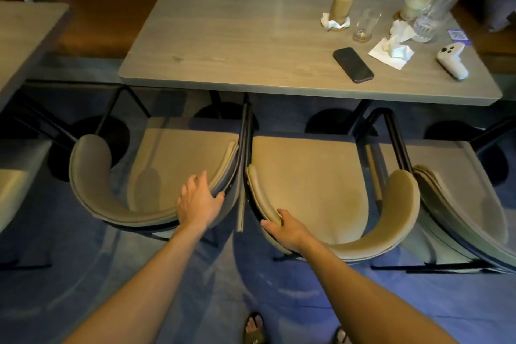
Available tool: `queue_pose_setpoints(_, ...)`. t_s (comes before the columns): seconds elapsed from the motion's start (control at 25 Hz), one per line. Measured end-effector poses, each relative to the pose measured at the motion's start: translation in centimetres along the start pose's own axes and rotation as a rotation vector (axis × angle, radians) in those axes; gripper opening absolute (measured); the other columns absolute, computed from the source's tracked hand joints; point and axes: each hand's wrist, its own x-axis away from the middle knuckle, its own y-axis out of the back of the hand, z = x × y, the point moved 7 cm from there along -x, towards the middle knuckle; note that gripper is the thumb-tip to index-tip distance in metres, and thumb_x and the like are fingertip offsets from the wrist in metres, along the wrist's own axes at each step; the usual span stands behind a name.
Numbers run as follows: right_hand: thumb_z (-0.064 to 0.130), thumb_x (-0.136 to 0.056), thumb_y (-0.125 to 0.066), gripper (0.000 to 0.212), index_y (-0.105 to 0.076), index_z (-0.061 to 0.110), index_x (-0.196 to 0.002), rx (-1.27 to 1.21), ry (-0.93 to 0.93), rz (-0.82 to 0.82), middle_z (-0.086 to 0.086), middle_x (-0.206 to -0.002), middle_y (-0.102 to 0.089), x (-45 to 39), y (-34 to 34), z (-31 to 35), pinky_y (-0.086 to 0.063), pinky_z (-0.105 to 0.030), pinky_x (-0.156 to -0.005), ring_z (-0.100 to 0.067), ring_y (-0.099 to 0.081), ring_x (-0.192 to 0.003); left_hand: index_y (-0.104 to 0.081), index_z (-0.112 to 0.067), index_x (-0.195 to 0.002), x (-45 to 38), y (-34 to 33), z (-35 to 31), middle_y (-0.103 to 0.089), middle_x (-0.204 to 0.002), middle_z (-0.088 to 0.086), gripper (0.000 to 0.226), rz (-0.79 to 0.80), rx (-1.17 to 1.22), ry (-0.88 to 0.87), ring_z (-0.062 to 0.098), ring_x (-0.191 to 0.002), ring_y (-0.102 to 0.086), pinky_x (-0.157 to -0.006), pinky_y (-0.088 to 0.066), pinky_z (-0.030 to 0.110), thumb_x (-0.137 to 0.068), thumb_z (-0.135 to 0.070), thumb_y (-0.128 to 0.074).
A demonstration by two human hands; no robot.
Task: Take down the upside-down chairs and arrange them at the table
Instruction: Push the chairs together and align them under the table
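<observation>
1. Two beige chairs stand upright on the blue floor (173,274), side by side at the near edge of the table (237,45). Seats point toward the table; curved backrests face the camera.
2. Left chair (167,165): seat front lies just under the table edge. Right chair (312,181): same placement. Their inner frame edges are just beside each other; cannot tell if they touch.
3. Left hand (199,201): rests on the right end of the left chair's backrest, fingers spread over the top, thumb hooked around the outer dark rim. A loose grip, not a clenched one.
4. Right hand (282,227): on the left part of the right chair's backrest. Fingers curl over the padded edge, thumb on the outside. Gripping the backrest.
5. Third chair (452,184) at far right, partly cut off, close beside the right chair. Part of another seat shows at the left edge.
6. Table top, right half: tall glass (343,0) with a pale brown drink and straw, small empty glass (365,25), second drink (417,1) with straw, clear pitcher (438,8), crumpled napkins (393,46), black phone (353,64) lying flat, white controller (452,60).
7. Left half of the table is bare wood.
8. Brown bench (111,8) runs behind the table. Second table (19,42) at left, partly in view.
9. Sandalled feet (254,327) visible at bottom centre.
</observation>
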Motion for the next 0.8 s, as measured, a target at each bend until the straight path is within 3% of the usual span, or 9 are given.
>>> queue_pose_setpoints(0.2, 0.06, -0.1, -0.02, 0.055, -0.02, 0.047, -0.153, 0.101, -0.044, -0.124, 0.003, -0.154, -0.043, -0.9, -0.6, 0.3, -0.01, -0.062, -0.11, -0.031, -0.035, -0.139, -0.016, -0.025, -0.154, -2.9, -3.2, 3.5, -0.037, -0.152, 0.012, 0.084, 0.355, 0.001, 0.086, 0.034, -0.138, -0.036, -0.113, -0.028, 0.05, -0.087, -0.052, -0.059)
queue_pose_setpoints(0.28, 0.061, -0.1, -0.019, 0.054, -0.021, 0.049, -0.152, 0.118, -0.041, -0.142, 0.003, -0.152, -0.045, -1.2, -0.6, 0.1, -0.011, -0.062, -0.109, -0.031, -0.038, -0.136, -0.024, -0.029, -0.151, -3.1, -3.8, 3.6, -0.05, -0.143, 0.011, 0.072, 0.337, -0.081, 0.044, 0.034, -0.13, -0.046, -0.111, -0.03, 0.049, -0.09, -0.054, -0.053)
queue_pose_setpoints(0.4, 0.062, -0.099, -0.018, 0.055, -0.021, 0.05, -0.153, 0.127, -0.049, -0.14, 0.002, -0.149, -0.048, -1.5, -0.5, 0.0, -0.011, -0.062, -0.109, -0.031, -0.041, -0.134, -0.03, -0.032, -0.147, -3.3, -3.7, 3.6, -0.059, -0.131, 0.013, 0.054, 0.259, -0.14, 0.012, 0.035, -0.116, -0.056, -0.096, -0.043, 0.041, -0.097, -0.05, -0.041)
queue_pose_setpoints(0.56, 0.061, -0.1, -0.014, 0.054, -0.021, 0.049, -0.152, 0.195, -0.034, -0.168, 0.001, -0.14, -0.055, -1.4, -0.8, 0.2, -0.017, -0.059, -0.106, -0.029, -0.047, -0.126, -0.028, -0.036, -0.149, -3.0, -3.4, 3.6, -0.062, -0.127, 0.013, 0.051, 0.252, -0.203, 0.04, 0.035, -0.113, -0.058, -0.087, -0.044, 0.037, -0.1, -0.047, -0.037)
queue_pose_setpoints(0.8, 0.062, -0.099, -0.015, 0.054, -0.023, 0.051, -0.151, 0.164, -0.043, -0.152, 0.001, -0.143, -0.053, -1.6, -0.6, 0.2, -0.015, -0.06, -0.107, -0.029, -0.046, -0.128, -0.027, -0.039, -0.148, -1.5, -3.7, 4.3, -0.064, -0.124, 0.012, 0.051, 0.306, -0.262, 0.056, 0.034, -0.112, -0.059, -0.082, -0.045, 0.035, -0.099, -0.045, -0.04)
